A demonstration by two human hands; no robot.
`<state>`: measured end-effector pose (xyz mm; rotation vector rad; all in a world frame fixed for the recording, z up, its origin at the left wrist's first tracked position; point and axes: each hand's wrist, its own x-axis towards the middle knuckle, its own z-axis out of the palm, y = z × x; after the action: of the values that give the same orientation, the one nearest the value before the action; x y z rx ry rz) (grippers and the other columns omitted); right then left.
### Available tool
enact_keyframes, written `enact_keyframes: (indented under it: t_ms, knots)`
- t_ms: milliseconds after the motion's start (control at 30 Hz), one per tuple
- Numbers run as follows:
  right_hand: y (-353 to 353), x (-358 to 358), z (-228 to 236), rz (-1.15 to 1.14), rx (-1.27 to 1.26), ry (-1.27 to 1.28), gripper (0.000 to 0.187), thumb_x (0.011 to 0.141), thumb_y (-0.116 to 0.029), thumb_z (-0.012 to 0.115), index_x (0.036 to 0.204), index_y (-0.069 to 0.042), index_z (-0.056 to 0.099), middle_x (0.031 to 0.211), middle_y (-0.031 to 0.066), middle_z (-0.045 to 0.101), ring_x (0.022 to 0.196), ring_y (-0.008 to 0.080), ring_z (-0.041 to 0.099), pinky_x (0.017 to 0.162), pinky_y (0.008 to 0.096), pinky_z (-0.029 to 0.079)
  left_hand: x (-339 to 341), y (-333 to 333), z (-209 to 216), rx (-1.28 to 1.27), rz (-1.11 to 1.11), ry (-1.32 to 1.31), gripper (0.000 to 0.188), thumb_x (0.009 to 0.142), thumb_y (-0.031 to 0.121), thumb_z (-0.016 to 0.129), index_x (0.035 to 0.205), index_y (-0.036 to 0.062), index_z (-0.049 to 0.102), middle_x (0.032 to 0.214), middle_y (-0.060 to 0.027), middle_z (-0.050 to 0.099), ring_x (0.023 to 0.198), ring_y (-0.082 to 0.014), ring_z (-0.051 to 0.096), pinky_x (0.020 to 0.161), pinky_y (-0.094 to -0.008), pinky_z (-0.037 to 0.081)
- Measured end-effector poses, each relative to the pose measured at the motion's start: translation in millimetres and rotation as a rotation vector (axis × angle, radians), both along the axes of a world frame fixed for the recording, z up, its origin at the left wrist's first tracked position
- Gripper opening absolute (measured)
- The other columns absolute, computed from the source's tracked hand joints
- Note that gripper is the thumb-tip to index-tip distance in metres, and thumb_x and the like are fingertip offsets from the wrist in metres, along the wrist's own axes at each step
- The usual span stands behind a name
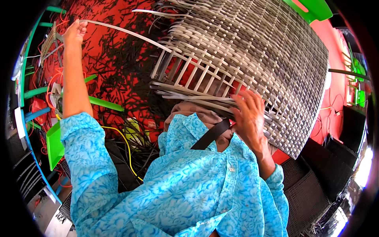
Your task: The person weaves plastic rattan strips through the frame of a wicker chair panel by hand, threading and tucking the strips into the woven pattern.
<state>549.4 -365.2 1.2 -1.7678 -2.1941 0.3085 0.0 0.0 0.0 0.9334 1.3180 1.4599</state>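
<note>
My left hand point(75, 31) is raised far out to the left, its fingers closed on the end of a long flat grey wicker strip point(125, 32). That strip stretches in a shallow curve to the edge of a large grey woven wicker panel point(256, 47), which leans across my lap. Along the panel's near left part, bare frame slats point(192, 75) show between the weave rows. Several loose strip ends point(193, 96) lie bunched just below them. My right hand point(251, 116) rests on the panel's near edge beside these ends, fingers extended and slightly apart.
Dark strip offcuts point(118, 59) litter the red floor at left. A yellow cable point(128, 148) runs beside my left arm. A green plastic piece point(54, 145) and a green bar point(106, 103) lie at left. Dark woven pieces point(304, 191) stand at right; a green chair point(316, 8) is far right.
</note>
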Motion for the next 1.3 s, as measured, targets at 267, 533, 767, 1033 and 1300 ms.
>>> enact_keyframes:
  t_ms: [267, 533, 767, 1033, 1300]
  knots:
    - [-48, 62, -11, -0.453, 0.132, 0.080, 0.040, 0.078, -0.011, 0.066, 0.116, -0.007, 0.056, 0.117, 0.0125, 0.054, 0.110, 0.0323, 0.049, 0.094, 0.0417, 0.038, 215, -141, -85, -0.465, -0.183, 0.116, 0.035, 0.079, 0.038, 0.072, 0.094, 0.0082, 0.061, 0.076, -0.0007, 0.062, 0.061, -0.0111, 0.059, 0.047, -0.0212, 0.042]
    - [-74, 103, -14, -0.578, 0.113, 0.149, 0.025, 0.078, -0.010, 0.065, 0.103, -0.008, 0.063, 0.103, 0.0108, 0.060, 0.096, 0.0308, 0.054, 0.084, 0.0387, 0.044, 279, -196, -112, 0.220, -0.028, 0.891, 0.031, 0.079, 0.023, 0.072, 0.098, 0.0013, 0.061, 0.087, -0.0084, 0.060, 0.076, -0.0202, 0.056, 0.074, -0.0326, 0.046]
    - [-57, 105, -29, -0.544, 0.199, 0.049, 0.021, 0.077, -0.014, 0.067, 0.097, -0.011, 0.065, 0.095, 0.0053, 0.061, 0.087, 0.0285, 0.056, 0.076, 0.0375, 0.047, 418, -263, -30, 0.495, -0.804, 0.700, 0.005, 0.082, 0.008, 0.065, 0.086, 0.0058, 0.066, 0.082, -0.0055, 0.058, 0.074, -0.0181, 0.059, 0.065, -0.0287, 0.047]
    - [-64, 124, -33, -0.505, 0.164, 0.234, 0.018, 0.078, -0.011, 0.065, 0.096, -0.007, 0.065, 0.097, 0.0090, 0.060, 0.091, 0.0292, 0.058, 0.078, 0.0374, 0.048, 511, -289, -40, 0.731, -1.073, 0.894, 0.009, 0.077, 0.010, 0.066, 0.084, 0.0069, 0.061, 0.083, -0.0061, 0.054, 0.082, -0.0276, 0.057, 0.071, -0.0385, 0.047]
    - [-60, 128, -33, -0.468, 0.156, 0.159, 0.014, 0.079, -0.015, 0.064, 0.092, -0.009, 0.063, 0.090, 0.0069, 0.057, 0.085, 0.0278, 0.059, 0.070, 0.0377, 0.050, 518, -286, -52, 0.988, -0.933, 1.102, 0.012, 0.075, 0.007, 0.065, 0.082, 0.0087, 0.056, 0.075, -0.0051, 0.053, 0.068, -0.0244, 0.059, 0.061, -0.0343, 0.049]
